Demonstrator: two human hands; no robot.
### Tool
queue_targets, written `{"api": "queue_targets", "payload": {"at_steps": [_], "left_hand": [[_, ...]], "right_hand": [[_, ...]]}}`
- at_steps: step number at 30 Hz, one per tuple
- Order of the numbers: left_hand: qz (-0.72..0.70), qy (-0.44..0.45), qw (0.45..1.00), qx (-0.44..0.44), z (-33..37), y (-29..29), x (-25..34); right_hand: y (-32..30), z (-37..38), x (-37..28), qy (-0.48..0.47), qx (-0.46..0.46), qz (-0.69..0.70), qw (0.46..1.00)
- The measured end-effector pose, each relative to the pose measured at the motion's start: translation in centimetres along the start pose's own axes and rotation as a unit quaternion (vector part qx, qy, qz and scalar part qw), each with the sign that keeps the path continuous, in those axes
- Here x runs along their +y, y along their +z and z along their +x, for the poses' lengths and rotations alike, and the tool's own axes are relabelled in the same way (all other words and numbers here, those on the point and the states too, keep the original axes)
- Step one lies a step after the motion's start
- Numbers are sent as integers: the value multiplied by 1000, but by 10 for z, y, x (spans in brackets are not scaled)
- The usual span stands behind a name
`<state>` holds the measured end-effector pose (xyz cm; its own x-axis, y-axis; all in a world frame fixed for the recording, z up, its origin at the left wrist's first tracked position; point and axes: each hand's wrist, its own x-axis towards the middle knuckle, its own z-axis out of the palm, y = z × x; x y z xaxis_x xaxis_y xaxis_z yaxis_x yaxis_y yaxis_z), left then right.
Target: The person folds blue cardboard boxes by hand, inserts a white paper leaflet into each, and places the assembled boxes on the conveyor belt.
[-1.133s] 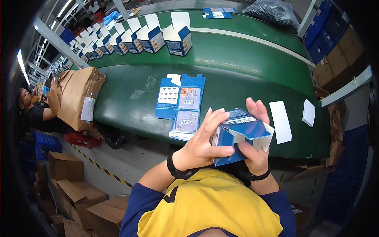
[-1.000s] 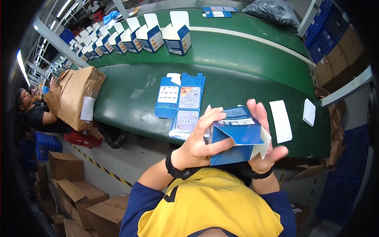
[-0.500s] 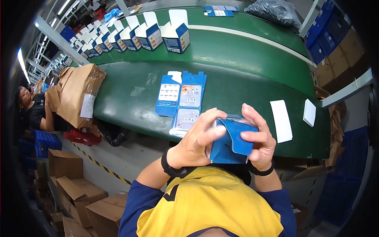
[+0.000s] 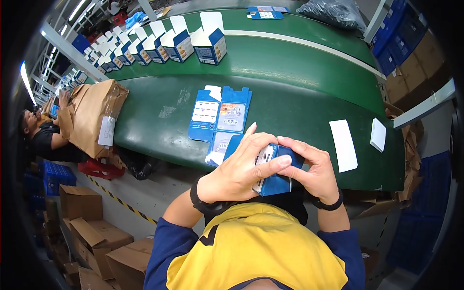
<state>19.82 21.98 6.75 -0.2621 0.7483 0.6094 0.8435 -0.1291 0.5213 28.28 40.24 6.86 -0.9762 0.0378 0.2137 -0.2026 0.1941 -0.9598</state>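
Close in front of my body I hold a small blue carton box [image 4: 276,184] with both hands. My left hand [image 4: 241,169] is wrapped round its left side, the thumb reaching across the near face. My right hand [image 4: 316,171] grips the right side, its thumb and fingertips pressing at the upper edge. My hands hide much of the box. Just beyond them a flat, unfolded blue printed carton [image 4: 232,117] lies on the green work surface [image 4: 290,111], its near part hidden behind my left hand.
White folded sheets [image 4: 343,146] and a smaller white stack [image 4: 378,135] lie at the right. Open-topped blue-and-white boxes [image 4: 209,52] line the far belt. A brown paper-wrapped package [image 4: 94,116] stands at the left, beside a co-worker [image 4: 43,137]. Cardboard boxes [image 4: 101,234] crowd the floor.
The loose blue flap that stood up on the box is now folded down. My right fingers have closed over the top, and the box has turned to show a printed side.
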Motion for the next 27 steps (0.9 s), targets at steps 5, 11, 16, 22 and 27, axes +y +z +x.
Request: {"api": "queue_targets", "payload": {"at_steps": [5, 11, 16, 22, 27], "left_hand": [[-19, -31, 999, -6, 3, -1, 4], [-39, -45, 998, 21, 1, -1, 4], [-67, -31, 997, 5, -3, -2, 1], [-122, -69, 990, -28, -8, -6, 6], [-114, -69, 991, -16, 7, 0, 15]], "right_hand": [[1, 3, 3, -53, 19, -85, 995], [4, 8, 3, -91, 35, -116, 988], [-8, 7, -2, -92, -12, -65, 994], [-20, 1, -9, -83, -72, -85, 990], [-16, -2, -18, -119, -22, -111, 986]]}}
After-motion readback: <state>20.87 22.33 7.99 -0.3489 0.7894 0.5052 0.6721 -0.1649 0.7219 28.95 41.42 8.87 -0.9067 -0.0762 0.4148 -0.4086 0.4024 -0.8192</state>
